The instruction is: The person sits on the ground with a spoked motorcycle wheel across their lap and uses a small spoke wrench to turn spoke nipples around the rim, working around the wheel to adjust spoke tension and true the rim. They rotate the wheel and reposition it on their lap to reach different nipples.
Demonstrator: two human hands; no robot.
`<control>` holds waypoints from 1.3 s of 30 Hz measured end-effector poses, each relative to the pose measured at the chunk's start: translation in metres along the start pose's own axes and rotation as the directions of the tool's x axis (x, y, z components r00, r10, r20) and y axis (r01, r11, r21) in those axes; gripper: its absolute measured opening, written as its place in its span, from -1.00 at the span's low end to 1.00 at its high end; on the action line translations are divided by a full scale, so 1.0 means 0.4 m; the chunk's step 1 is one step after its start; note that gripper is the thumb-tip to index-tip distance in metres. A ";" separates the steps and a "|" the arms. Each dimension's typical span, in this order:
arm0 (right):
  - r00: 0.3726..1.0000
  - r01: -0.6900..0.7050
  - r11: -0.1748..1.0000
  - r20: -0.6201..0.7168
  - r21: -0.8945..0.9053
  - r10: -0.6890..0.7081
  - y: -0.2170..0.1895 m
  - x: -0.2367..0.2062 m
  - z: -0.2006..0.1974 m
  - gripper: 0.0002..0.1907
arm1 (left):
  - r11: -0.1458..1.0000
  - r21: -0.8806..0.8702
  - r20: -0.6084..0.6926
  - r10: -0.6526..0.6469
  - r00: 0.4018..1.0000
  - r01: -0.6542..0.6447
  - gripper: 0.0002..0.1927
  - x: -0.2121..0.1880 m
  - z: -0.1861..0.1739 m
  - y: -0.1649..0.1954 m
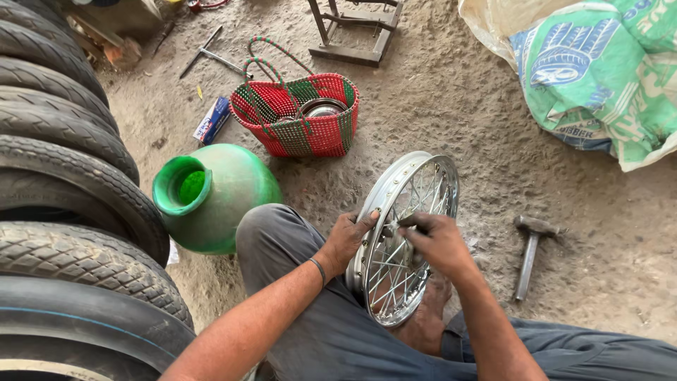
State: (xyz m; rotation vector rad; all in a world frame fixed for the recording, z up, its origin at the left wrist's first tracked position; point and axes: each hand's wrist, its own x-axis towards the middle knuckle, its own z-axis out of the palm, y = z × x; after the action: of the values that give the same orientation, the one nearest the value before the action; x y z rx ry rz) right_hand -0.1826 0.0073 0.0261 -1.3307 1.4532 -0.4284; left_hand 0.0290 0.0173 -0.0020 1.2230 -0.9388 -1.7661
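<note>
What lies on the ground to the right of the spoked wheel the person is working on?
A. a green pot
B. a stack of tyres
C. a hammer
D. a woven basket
C: a hammer lies on the dirt right of the wheel, which the left hand and right hand grip; the pot, basket and tyres are left of it or beyond it.

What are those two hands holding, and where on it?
A spoked wheel rim: left hand grips its metal edge, right hand is among the spokes.
</note>
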 end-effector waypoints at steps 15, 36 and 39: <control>0.924 0.288 0.954 -0.287 0.086 -0.253 -0.051 -0.020 0.009 -0.84 | 0.985 -0.151 0.031 -0.076 0.997 0.080 -0.54 0.009 -0.008 -0.002; 0.999 -0.010 0.975 -0.042 -0.223 0.001 -0.025 -0.030 0.032 -0.75 | 0.997 -0.047 -0.064 -0.057 0.996 0.054 -0.57 0.025 -0.033 -0.056; 0.903 0.272 0.933 -0.272 -0.237 -0.332 -0.071 -0.035 0.017 -0.67 | 0.998 0.021 -0.089 0.063 0.994 -0.061 -0.57 0.023 -0.028 -0.043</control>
State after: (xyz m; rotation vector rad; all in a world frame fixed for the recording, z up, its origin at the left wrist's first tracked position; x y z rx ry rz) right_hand -0.1655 0.0132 0.0531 -1.7182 1.5750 -0.7421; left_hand 0.0343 0.0148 -0.0236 1.2602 -0.9329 -1.6441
